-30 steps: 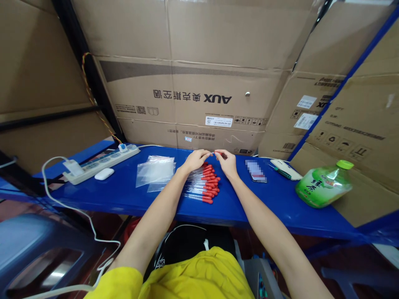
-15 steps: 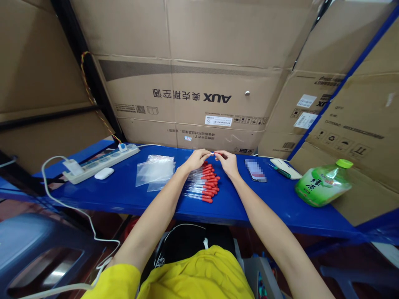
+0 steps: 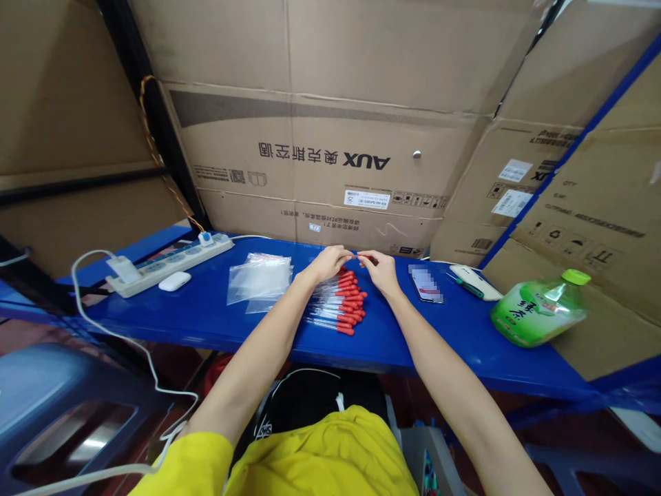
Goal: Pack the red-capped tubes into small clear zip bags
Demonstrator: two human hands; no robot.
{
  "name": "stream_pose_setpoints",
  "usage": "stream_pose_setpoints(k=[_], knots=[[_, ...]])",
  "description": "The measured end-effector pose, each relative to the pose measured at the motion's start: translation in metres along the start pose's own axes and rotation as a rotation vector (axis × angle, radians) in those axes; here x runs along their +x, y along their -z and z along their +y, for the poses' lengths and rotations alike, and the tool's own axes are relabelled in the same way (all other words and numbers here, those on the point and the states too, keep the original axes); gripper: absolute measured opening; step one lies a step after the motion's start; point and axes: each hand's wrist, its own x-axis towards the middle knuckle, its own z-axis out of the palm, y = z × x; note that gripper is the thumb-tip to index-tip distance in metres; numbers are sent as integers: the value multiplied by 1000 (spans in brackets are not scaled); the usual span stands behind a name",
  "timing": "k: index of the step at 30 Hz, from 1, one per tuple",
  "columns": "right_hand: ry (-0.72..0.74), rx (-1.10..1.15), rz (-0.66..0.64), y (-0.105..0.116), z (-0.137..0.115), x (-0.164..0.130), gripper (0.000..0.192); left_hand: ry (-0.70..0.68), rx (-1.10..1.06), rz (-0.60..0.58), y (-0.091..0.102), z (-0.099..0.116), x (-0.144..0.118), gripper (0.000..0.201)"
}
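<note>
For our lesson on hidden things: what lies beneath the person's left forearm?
Clear stems of red-tipped tubes reach toward the left forearm across the blue table; whatever the arm covers, possibly stem ends, is hidden.

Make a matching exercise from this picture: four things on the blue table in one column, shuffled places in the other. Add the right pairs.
Things:
1. heap of slender clear tubes with red bulb-like ends
2. thin, flat, clear plastic bags
3. long white plastic power strip
4. green-labelled bottle with lime-green cap

Places:
A. farthest right of the four
B. mostly between the bare left forearm and bare right forearm
C. farthest left of the four
D. just left of the left forearm

Pairs: 1-B, 2-D, 3-C, 4-A
</note>
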Motion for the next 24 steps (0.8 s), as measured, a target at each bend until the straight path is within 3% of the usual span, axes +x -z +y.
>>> stream_pose_setpoints(k=[5,11,24], knots=[[14,1,-5,1,0,1,29,-16,-7,30,-1,1,-1,38],[-77,188,76,-2,-1,6,41,-3,-72,144,-1,10,-1,44],[-130,299,12,-1,-7,3,47,-22,-219,125,3,2,-2,43]])
